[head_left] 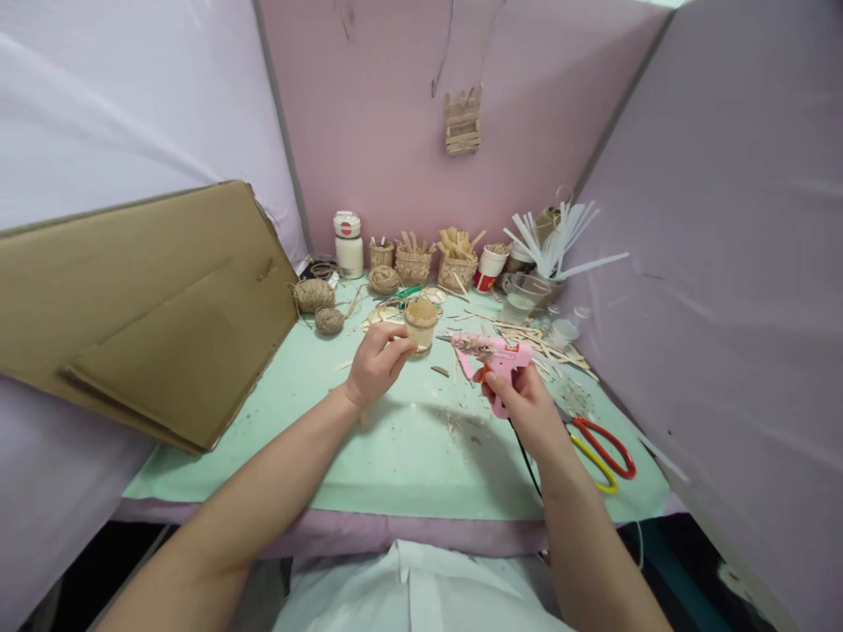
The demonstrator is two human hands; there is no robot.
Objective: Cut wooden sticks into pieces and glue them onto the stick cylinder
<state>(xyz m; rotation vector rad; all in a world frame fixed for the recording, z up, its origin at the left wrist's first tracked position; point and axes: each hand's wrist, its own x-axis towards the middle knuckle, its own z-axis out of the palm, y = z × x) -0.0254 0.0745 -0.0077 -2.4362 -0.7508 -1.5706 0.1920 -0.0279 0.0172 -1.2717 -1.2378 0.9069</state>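
My right hand (pixel 520 404) is wrapped round the handle of a pink hot glue gun (pixel 507 353), with a finger at its orange trigger. Its nozzle points left, a short way from a small tan cup (pixel 420 326) with a twine-like band below its rim. My left hand (pixel 380 362) is closed in a pinch at the lower left side of this cup. What lies between those fingertips is too small to make out. A black cord hangs from the glue gun's handle.
Scissors (pixel 602 452) with red and yellow handles lie at right. Thin wooden strips (pixel 543 344) are scattered behind them. Twine balls (pixel 314 296), stick-filled baskets (pixel 457 268), a white bottle (pixel 349 254) and glue sticks (pixel 559 241) stand at the back. Cardboard (pixel 171 316) leans at left.
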